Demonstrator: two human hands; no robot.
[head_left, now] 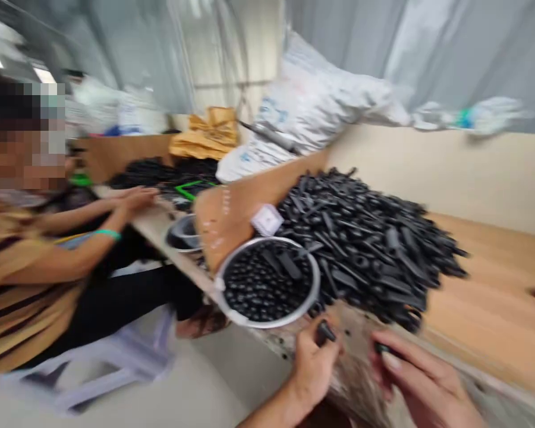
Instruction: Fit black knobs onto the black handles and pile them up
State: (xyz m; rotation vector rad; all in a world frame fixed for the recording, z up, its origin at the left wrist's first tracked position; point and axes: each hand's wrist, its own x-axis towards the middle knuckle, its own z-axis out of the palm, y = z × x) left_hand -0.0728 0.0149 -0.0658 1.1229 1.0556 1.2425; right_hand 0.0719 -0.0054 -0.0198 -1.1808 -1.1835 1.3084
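Observation:
My left hand (311, 364) is closed around a black plastic part (325, 333), whose end sticks up above the thumb. To the right, my right hand (421, 377) pinches a small dark piece (383, 348) between thumb and fingers; its kind is too blurred to tell. Both hands are over the table's front edge, apart from each other. Just beyond the left hand stands a round bowl (314, 291) with a pale rim, full of small round black pieces and a few longer ones. Behind the hands spreads a large heap of long black plastic parts (361, 238).
A wooden divider (236, 208) separates this heap from a co-worker's place, where a person in a striped top (31, 285) sits on a plastic stool (129, 351). A small white box (266, 220) leans by the bowl. White sacks (312, 89) lie behind, against the wall.

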